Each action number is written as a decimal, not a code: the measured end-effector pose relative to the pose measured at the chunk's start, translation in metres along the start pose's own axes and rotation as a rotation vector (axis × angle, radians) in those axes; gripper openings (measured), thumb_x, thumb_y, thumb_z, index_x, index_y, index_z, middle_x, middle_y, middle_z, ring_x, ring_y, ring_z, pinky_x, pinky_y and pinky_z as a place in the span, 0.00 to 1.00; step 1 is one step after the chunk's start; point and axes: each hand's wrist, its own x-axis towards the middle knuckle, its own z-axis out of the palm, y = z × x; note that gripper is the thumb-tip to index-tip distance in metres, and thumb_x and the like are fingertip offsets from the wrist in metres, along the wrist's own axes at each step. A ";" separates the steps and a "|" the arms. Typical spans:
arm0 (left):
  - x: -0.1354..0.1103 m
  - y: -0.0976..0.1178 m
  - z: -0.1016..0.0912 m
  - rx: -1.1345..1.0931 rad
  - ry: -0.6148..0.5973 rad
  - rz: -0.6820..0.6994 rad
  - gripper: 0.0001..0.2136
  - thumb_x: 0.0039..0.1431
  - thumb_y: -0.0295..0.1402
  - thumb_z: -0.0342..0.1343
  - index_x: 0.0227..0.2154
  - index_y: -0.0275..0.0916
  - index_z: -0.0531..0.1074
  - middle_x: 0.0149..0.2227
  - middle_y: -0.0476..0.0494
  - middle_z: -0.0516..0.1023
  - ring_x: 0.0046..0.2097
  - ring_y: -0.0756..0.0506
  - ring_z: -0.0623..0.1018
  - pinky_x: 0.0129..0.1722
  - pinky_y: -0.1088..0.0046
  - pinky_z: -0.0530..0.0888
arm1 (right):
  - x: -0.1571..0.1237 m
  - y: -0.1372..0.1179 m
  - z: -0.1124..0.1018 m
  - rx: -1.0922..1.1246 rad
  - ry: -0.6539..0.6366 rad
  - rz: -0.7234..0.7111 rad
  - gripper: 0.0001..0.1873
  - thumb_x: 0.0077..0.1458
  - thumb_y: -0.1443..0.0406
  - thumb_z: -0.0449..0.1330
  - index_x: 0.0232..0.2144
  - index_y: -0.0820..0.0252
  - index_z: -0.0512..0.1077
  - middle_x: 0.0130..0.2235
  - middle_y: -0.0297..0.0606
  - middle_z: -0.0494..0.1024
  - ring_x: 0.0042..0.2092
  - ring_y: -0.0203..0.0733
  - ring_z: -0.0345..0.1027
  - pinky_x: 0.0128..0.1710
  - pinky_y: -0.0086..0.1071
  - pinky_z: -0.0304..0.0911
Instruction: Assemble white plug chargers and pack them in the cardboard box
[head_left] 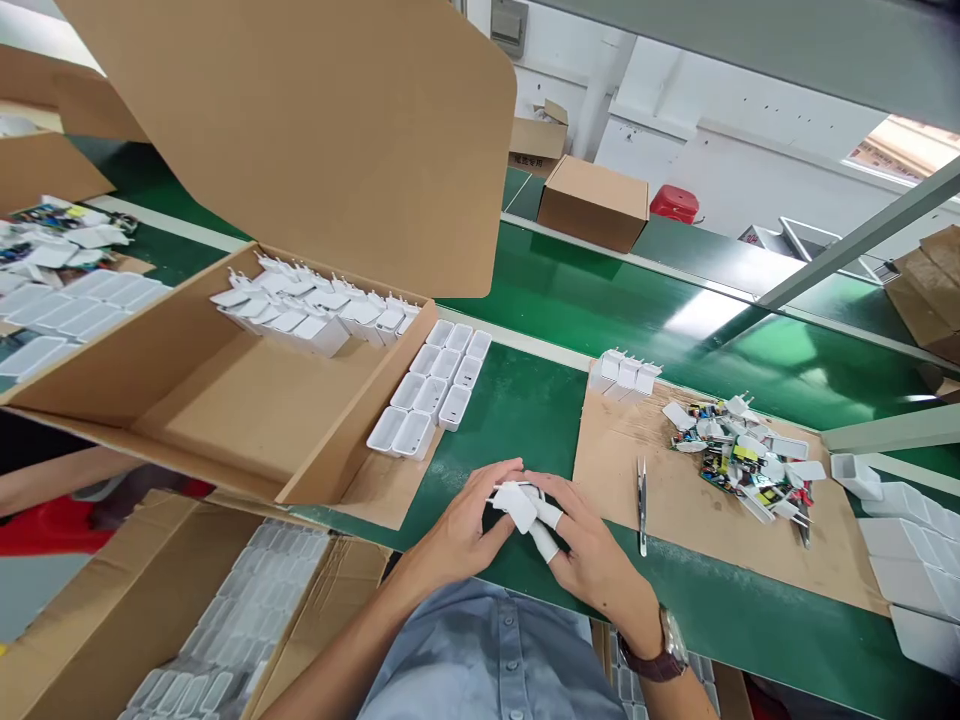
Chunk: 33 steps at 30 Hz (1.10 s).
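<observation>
A white plug adapter (514, 505) is between my two hands, over the front edge of the green bench. My left hand (461, 520) is closed round its left side. My right hand (592, 545), with white finger covers on its thumb and a finger, grips it from the right. Part of the adapter is hidden by the fingers. Metal tweezers (642, 505) lie to the right on a cardboard sheet (611, 470). Beyond them is a heap of circuit boards (750, 455) with white plug covers. Open white cases (431, 385) stand in rows to the left.
A large open cardboard box (217, 400) at left holds rows of white adapters (300, 300). A few adapters (624, 375) stand at the cardboard's back edge. White cases (911, 550) are stacked far right. A metal post (862, 240) slants across the right. Another person's arm (67, 475) shows at left.
</observation>
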 end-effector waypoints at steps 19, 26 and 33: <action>-0.001 0.001 0.007 -0.082 0.286 0.135 0.17 0.63 0.23 0.59 0.52 0.45 0.67 0.49 0.41 0.80 0.50 0.42 0.81 0.51 0.63 0.78 | 0.000 0.006 0.011 -0.041 0.021 0.015 0.26 0.69 0.71 0.57 0.66 0.53 0.67 0.49 0.49 0.77 0.47 0.51 0.74 0.42 0.45 0.79; -0.002 -0.002 0.008 -0.089 0.276 0.091 0.16 0.63 0.24 0.59 0.51 0.45 0.67 0.49 0.41 0.80 0.51 0.42 0.81 0.51 0.62 0.79 | -0.010 0.010 0.019 0.063 0.164 0.060 0.22 0.71 0.67 0.59 0.64 0.52 0.68 0.51 0.48 0.79 0.50 0.48 0.78 0.47 0.42 0.80; -0.002 -0.002 0.008 -0.087 0.272 0.088 0.16 0.64 0.23 0.58 0.51 0.44 0.66 0.48 0.41 0.79 0.51 0.42 0.81 0.52 0.62 0.78 | -0.004 0.004 0.019 0.127 0.160 0.080 0.22 0.70 0.68 0.60 0.63 0.53 0.67 0.54 0.48 0.79 0.53 0.47 0.78 0.52 0.42 0.79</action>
